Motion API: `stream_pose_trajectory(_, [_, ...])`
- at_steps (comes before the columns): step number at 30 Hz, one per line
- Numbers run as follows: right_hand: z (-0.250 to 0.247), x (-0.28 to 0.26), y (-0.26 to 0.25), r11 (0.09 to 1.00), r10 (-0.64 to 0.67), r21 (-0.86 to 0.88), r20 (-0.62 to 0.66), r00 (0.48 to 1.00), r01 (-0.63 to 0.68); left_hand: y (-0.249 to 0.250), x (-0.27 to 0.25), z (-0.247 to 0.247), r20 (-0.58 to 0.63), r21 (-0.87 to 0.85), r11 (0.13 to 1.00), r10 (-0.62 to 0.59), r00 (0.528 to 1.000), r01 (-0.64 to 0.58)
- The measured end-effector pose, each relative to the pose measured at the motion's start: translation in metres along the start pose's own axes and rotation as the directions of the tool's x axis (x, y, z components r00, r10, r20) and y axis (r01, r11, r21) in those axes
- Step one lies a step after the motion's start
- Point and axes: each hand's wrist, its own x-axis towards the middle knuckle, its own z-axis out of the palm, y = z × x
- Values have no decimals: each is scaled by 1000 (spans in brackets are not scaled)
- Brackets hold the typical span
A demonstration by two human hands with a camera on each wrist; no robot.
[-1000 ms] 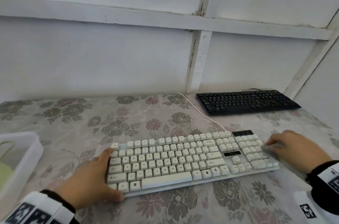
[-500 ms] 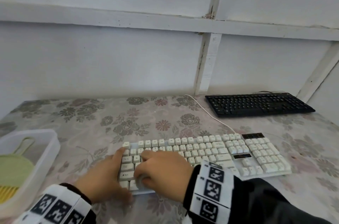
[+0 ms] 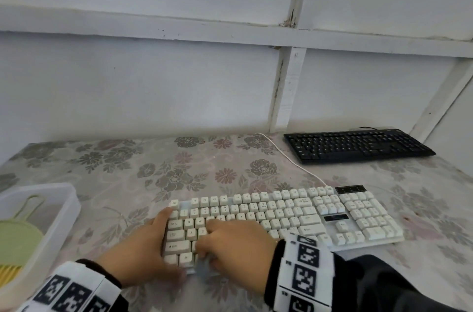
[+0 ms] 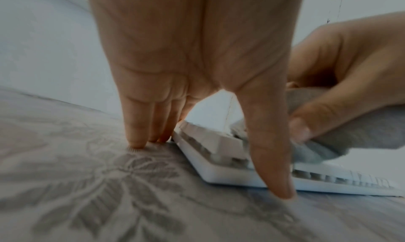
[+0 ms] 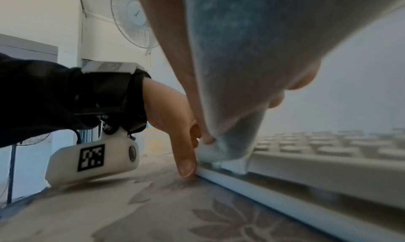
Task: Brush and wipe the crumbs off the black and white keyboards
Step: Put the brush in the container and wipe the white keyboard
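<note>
Right hand [image 3: 238, 247] grips a grey cloth [image 4: 342, 135] on the white keyboard [image 3: 294, 217], desk's 6 o'clock. Left hand [image 3: 143, 253] braces its left end w/ straight fingers, holding nothing. Risk: hard wiping shoves crumbs between keys (or slides the board). Black keyboard [image 3: 358, 145] waits at 1 o'clock.

White keyboard [image 3: 294, 217], black keyboard [image 3: 358, 145], grey cloth [image 4: 361, 133], floral tablecloth [image 3: 153, 171].
</note>
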Motion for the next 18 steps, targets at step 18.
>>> stream_pose_trajectory(18, [-20, -52, 45, 970, 240, 40, 9, 971, -240, 1, 1, 1, 9, 0, 999, -45, 999, 45])
